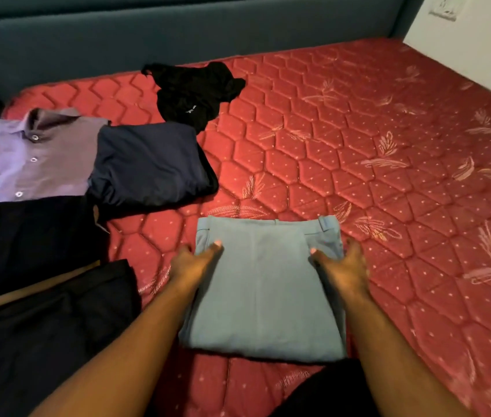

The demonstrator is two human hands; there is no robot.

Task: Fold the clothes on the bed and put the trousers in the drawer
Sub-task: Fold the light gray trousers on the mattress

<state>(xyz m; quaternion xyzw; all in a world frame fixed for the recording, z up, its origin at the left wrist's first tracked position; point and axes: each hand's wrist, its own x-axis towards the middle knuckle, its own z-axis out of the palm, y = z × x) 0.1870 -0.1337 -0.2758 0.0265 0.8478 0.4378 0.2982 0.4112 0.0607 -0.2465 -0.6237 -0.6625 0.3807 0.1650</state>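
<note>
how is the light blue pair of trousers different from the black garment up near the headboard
The light blue trousers are folded into a neat flat rectangle; the black garment lies crumpled and unfolded. The trousers sit close to the person, gripped at either edge by the left hand and right hand; nothing touches the black garment, far up by the headboard. Both rest on the red mattress.

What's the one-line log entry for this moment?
stage: lifting folded trousers | left hand: grips blue trousers left edge | right hand: grips right edge | black garment: unfolded | drawer: unseen
</note>
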